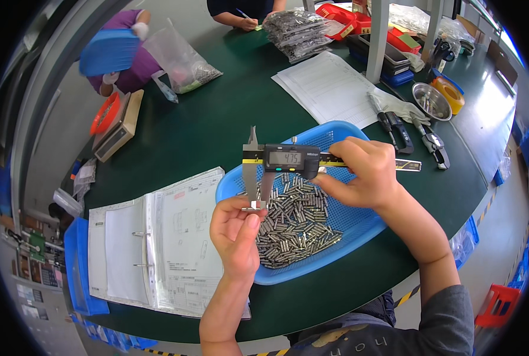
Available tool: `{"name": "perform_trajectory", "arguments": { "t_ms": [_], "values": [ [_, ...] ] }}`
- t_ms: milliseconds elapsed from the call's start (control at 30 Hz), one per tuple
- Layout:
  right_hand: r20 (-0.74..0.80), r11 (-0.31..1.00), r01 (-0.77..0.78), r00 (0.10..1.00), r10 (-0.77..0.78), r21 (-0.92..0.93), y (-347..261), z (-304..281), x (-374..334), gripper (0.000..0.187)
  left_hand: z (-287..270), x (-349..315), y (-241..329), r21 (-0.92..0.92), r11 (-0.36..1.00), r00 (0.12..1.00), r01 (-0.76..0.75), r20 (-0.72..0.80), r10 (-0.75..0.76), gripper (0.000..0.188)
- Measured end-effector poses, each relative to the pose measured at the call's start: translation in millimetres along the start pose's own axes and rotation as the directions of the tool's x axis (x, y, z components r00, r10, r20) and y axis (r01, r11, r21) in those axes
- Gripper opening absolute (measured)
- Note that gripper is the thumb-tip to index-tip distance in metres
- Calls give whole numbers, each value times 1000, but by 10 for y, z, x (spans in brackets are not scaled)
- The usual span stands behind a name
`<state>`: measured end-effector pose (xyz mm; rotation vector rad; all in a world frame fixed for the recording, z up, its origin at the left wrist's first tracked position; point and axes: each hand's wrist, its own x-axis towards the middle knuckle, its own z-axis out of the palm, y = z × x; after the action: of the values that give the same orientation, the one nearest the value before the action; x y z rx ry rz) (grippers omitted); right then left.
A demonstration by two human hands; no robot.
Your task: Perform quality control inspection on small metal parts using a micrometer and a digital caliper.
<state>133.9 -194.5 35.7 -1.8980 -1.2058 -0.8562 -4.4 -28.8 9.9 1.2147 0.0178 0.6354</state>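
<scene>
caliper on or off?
On: the caliper display is lit with digits, its jaws closed on a small metal pin held by the left hand.

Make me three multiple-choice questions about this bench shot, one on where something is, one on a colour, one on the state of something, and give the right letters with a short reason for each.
1. Where does the open ring binder lie?
A. To the left of the basket
B. Inside the basket
C. Under the steel bowl

2. What colour is the basket that holds the small metal pins?
A. Red
B. Blue
C. Yellow

3. How is the digital caliper being used?
A. It lies flat on the table
B. It hangs from a hook
C. It is held up in the right hand, with a small metal part between its jaws, steadied by the left hand

Answers: 1 A, the binder sits open on the green table left of the basket. 2 B, its mesh rim is blue. 3 C, both hands hold it above the basket.
</scene>
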Motion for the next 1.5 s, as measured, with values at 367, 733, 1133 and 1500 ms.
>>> {"name": "perform_trajectory", "arguments": {
  "t_ms": [367, 733, 1133, 1500],
  "values": [
    [36, 999, -35, 999, 36, -2, -18, 3, 6, 30, -9, 12, -4, -84, 996, 1000, -5, -3, 5, 17],
    [98, 995, -59, 994, 51, 81, -36, -16, -2, 27, 10, 7, -9, -76, 997, 999, -27, 32, 29, 12],
    [63, 998, -33, 998, 30, 49, -33, -5, -15, 29, -10, -14, -32, -72, 997, 998, 10, 70, -5, 13],
    [49, 999, -40, 998, 40, 5, -43, -16, -3, 30, -12, -14, -12, -44, 999, 997, 19, 81, -15, 13]
  ]
}}
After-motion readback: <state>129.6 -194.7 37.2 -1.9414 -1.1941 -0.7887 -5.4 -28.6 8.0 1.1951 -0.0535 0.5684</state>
